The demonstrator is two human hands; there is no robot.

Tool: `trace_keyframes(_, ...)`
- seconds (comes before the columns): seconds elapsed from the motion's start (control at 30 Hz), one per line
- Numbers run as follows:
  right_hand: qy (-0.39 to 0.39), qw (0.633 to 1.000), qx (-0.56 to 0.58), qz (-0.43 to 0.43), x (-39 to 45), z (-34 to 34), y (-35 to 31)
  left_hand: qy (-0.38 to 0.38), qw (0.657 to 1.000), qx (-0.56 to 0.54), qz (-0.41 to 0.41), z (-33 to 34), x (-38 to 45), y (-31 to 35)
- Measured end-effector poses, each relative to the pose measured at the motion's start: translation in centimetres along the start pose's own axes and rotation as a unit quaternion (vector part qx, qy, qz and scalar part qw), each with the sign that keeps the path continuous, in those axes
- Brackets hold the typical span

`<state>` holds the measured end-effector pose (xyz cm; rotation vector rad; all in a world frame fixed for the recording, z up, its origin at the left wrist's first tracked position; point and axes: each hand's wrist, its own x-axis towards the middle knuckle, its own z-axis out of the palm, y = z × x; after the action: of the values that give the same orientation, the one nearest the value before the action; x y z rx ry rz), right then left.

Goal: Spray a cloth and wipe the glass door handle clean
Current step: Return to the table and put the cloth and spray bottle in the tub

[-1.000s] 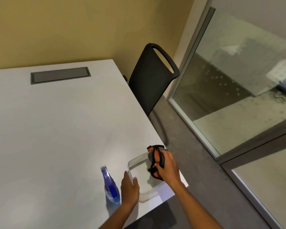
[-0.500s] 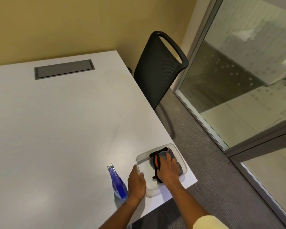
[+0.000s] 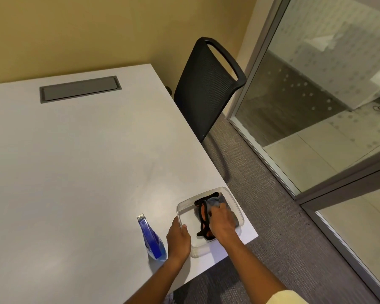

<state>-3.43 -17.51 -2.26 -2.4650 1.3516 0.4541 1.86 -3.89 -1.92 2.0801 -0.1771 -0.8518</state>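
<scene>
A clear plastic container (image 3: 235, 204) sits at the near right corner of the white table (image 3: 86, 161). Inside it lies a grey cloth (image 3: 216, 202) together with an orange item bound in black straps (image 3: 203, 212). My right hand (image 3: 222, 223) is down in the container, fingers closed on the cloth and the strapped item. My left hand (image 3: 178, 236) grips the container's near left rim. A blue spray bottle (image 3: 151, 238) stands just left of that hand, untouched. No door handle is in view.
A black mesh chair (image 3: 206, 88) stands at the table's right side. Glass wall panels with metal frames (image 3: 270, 163) run along the right, above grey carpet (image 3: 272, 227). A grey cable hatch (image 3: 79, 88) is set into the table's far end.
My right hand has lowered the cloth and strapped item from above the container's far edge down into the container. My left hand stays at its rim.
</scene>
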Motion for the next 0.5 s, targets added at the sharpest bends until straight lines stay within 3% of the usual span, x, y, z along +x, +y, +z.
trace_keyframes(0.13, -0.015, 0.998, 0.042, -0.042, 0.0, 0.7, 0.3, -0.002, 1.0, 0.008, 0.0, -0.2, -0.1, 0.4)
trace_keyframes(0.37, -0.044, 0.998, 0.034, -0.031, 0.1, -1.8, -0.1, -0.025, 1.0, 0.013, -0.006, -0.9, -0.3, 0.5)
trace_keyframes(0.5, 0.037, 0.987, 0.142, -0.066, -1.5, -3.5, -1.6, -0.026, 0.999, 0.009, -0.017, -1.0, -0.4, 0.4)
